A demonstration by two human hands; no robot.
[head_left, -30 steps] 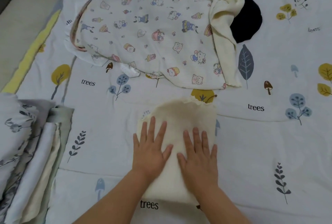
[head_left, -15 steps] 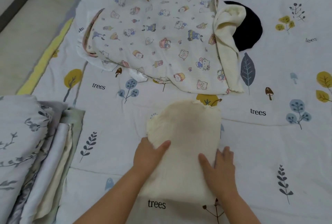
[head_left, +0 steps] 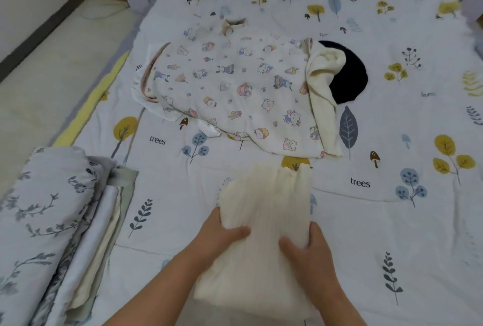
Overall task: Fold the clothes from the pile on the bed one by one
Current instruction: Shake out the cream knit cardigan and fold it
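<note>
the cream garment [head_left: 264, 221] is folded into a long ribbed rectangle with a scalloped far edge, lying on the bed [head_left: 392, 234] between the two hands. the left hand [head_left: 218, 237] grips its left edge, thumb curled over the top. the right hand [head_left: 311, 252] grips its right edge, thumb on top too. beyond the hands lies one pile [head_left: 235, 90]: a cartoon-print piece on top, a cream one and a black one at its right. left of the left hand sits one stack of folded bedding [head_left: 52, 221].
</note>
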